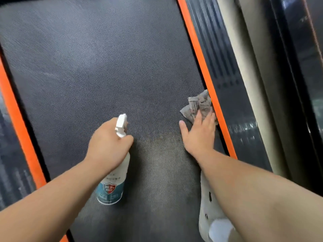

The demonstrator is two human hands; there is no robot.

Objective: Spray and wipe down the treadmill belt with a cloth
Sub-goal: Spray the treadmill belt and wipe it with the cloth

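Dark textured belt (97,70) filling the frame, left hand (108,142) gripping spray bottle (113,180) at centre, right hand (199,135) flat, fingers spread on grey cloth (197,103) beside orange rail (206,75).

It looks like a gym: a textured treadmill belt (108,70) fills the view, orange-edged side rails (225,70) flanking it.

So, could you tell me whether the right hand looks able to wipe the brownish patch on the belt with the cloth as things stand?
Probably yes: the right hand presses the cloth flat by the orange strip, and the brownish patch lies just beside it on bare belt, nothing between.
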